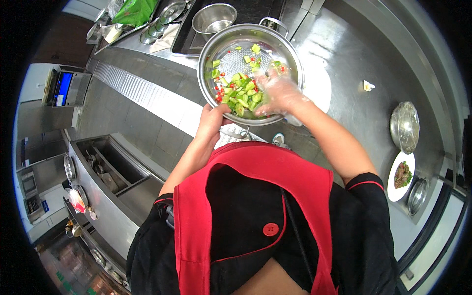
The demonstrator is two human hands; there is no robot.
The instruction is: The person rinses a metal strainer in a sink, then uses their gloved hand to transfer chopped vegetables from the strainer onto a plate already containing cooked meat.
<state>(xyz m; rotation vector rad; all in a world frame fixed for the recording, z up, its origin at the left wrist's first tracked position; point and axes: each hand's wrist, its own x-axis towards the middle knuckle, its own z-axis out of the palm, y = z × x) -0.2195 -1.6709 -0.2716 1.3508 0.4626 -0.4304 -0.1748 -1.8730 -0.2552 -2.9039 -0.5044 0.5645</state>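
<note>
A wide stainless steel pan (295,55) with loop handles is in front of me, tilted towards me. Chopped green vegetable pieces (243,92), probably cucumber or pepper, lie with red chilli bits (221,88) mostly on its near left side. My left hand (212,120) grips the near left rim, thumb over the edge. Inside the pan is my right hand (278,92), in a clear plastic glove and blurred, its fingers spread against the pieces; its palm is hidden. A white plate (322,88) shows partly behind the pan, on the steel counter.
A steel bowl (214,18) stands beyond the pan by a dark tray. A crumpled scrap (368,86) lies on the right counter (354,121). Farther right are a film-covered bowl (405,127) and a plated dish (402,175). Left is a steel unit (121,206) with open wells.
</note>
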